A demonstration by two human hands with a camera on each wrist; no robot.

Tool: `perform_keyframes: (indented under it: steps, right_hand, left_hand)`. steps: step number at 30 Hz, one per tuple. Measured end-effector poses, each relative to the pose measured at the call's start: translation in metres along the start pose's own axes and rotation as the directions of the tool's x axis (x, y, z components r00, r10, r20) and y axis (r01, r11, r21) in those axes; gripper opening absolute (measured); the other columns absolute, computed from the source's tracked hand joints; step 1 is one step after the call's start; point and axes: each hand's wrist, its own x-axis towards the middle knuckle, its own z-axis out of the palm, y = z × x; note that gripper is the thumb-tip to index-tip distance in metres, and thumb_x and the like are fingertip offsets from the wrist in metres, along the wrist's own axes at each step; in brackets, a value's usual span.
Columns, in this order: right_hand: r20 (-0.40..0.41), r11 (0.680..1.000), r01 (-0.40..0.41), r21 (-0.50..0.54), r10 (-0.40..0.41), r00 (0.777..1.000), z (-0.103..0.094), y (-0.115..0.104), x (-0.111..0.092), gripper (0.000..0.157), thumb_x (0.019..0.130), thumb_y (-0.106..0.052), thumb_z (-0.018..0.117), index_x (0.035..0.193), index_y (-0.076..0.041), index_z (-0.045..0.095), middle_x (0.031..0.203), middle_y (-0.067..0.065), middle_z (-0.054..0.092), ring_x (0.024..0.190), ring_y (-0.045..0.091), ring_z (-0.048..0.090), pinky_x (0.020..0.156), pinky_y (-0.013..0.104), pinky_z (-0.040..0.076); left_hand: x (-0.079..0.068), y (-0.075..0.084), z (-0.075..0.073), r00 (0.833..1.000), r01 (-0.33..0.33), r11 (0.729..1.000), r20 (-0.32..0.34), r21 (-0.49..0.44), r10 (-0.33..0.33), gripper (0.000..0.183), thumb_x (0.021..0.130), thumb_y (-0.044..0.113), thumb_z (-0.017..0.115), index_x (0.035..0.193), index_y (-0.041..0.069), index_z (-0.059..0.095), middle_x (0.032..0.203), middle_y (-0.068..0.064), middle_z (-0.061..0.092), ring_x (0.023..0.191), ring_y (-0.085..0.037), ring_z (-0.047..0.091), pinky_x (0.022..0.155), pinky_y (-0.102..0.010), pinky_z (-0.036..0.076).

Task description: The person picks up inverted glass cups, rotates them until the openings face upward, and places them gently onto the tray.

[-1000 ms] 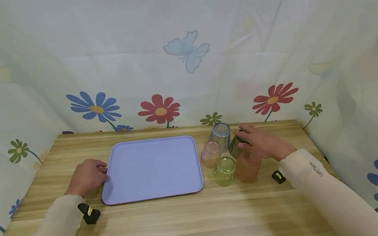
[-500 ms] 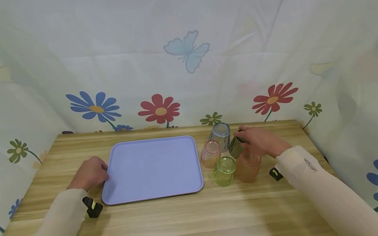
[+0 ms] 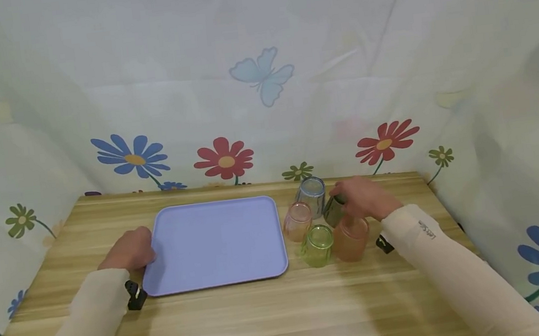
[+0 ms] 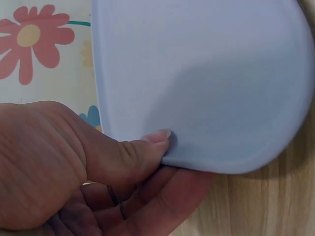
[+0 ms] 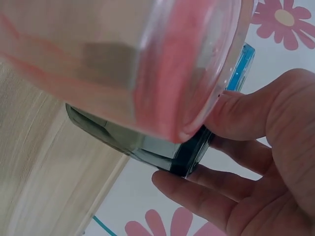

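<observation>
My left hand [image 3: 131,249] pinches the left edge of a lavender tray [image 3: 218,243]. In the left wrist view, the thumb lies on top of the tray's rim [image 4: 226,166] and the fingers are beneath it. My right hand [image 3: 366,196] holds the base of a dark grey upside-down glass [image 3: 333,211], which leans slightly in the head view. In the right wrist view, an orange glass [image 5: 98,64] covers part of this dark glass [image 5: 147,153]. The thumb touches or nearly touches the orange glass; which of these, I cannot tell.
Beside the tray's right edge stand a pink glass [image 3: 298,221], a green glass [image 3: 317,247] and a blue glass [image 3: 311,192], all upside down and close together. The wooden table [image 3: 247,325] ends at a flowered cloth wall [image 3: 270,129] behind and at both sides.
My left hand has curled its fingers and thumb onto the tray's edge. The right hand has drawn its fingers in around the dark glass. The head view has shifted slightly.
</observation>
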Motion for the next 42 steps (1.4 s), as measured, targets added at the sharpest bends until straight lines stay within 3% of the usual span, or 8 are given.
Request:
perform_keyframes:
  steps: [6,16,27,42]
  right_hand:
    - [0.023,0.998,0.004,0.064,-0.005,1.0,0.0,0.004,0.0,0.048,0.089,-0.002,0.077,0.136,-0.007,0.069,0.14,0.016,0.068,0.127,0.038,0.066,0.104,0.053,0.058]
    - [0.032,0.997,0.046,0.067,-0.049,0.998,0.0,0.008,0.0,0.051,0.089,-0.001,0.077,0.139,-0.006,0.066,0.146,0.02,0.062,0.133,0.042,0.061,0.107,0.056,0.055]
    - [-0.02,0.986,0.165,-0.001,-0.165,0.986,0.003,0.017,0.006,0.046,0.087,0.003,0.075,0.132,-0.003,0.071,0.134,0.02,0.07,0.111,0.036,0.073,0.091,0.048,0.064]
    - [-0.015,0.988,0.157,0.006,-0.157,0.987,0.0,0.021,0.002,0.044,0.089,0.003,0.072,0.132,-0.005,0.071,0.142,0.023,0.065,0.119,0.041,0.07,0.095,0.051,0.062]
  left_hand:
    - [0.001,0.003,-0.001,1.0,0.02,1.0,0.023,0.013,-0.02,0.026,0.088,-0.005,0.058,0.111,-0.018,0.058,0.082,-0.017,0.062,0.072,-0.026,0.061,0.061,-0.03,0.047]
    - [-0.001,0.004,-0.001,0.999,0.037,0.999,0.035,0.006,-0.038,0.032,0.089,-0.005,0.057,0.118,-0.019,0.055,0.085,-0.02,0.062,0.072,-0.027,0.062,0.06,-0.03,0.049]
    - [0.002,0.001,0.003,0.999,0.037,0.999,0.041,-0.012,-0.036,0.029,0.09,-0.005,0.054,0.116,-0.018,0.055,0.081,-0.018,0.062,0.069,-0.026,0.062,0.056,-0.029,0.05]
    - [-0.001,0.006,0.003,0.999,0.029,1.0,0.028,-0.002,-0.029,0.027,0.092,-0.006,0.051,0.116,-0.019,0.054,0.082,-0.019,0.063,0.068,-0.026,0.064,0.054,-0.03,0.053]
